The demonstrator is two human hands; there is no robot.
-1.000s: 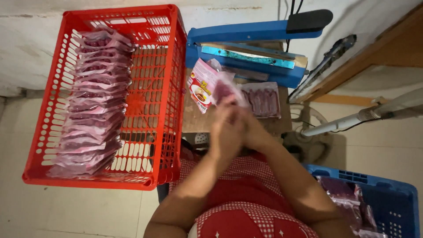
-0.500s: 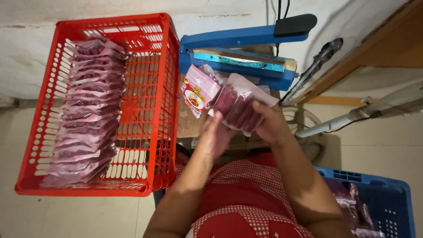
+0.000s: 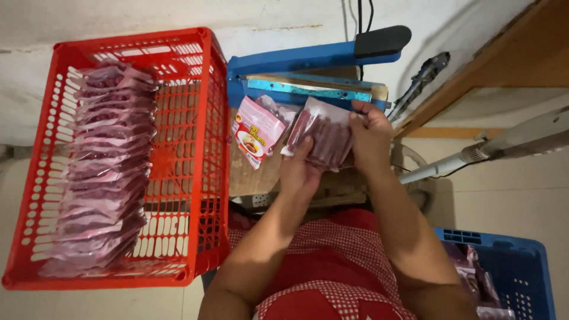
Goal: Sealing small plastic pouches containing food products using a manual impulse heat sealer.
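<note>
Both hands, the left hand [image 3: 300,172] below and the right hand [image 3: 370,135] with fingers closed on its top edge, hold the clear pouch [image 3: 323,137] just before the blue sealer [image 3: 308,74]; its open edge should stay flat and straight.

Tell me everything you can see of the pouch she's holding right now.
The pouch is clear plastic, packed with dark reddish sticks side by side. It is held tilted above the wooden table, its top edge toward the blue heat sealer. The left hand supports its lower end; the right hand pinches its upper right corner.
</note>
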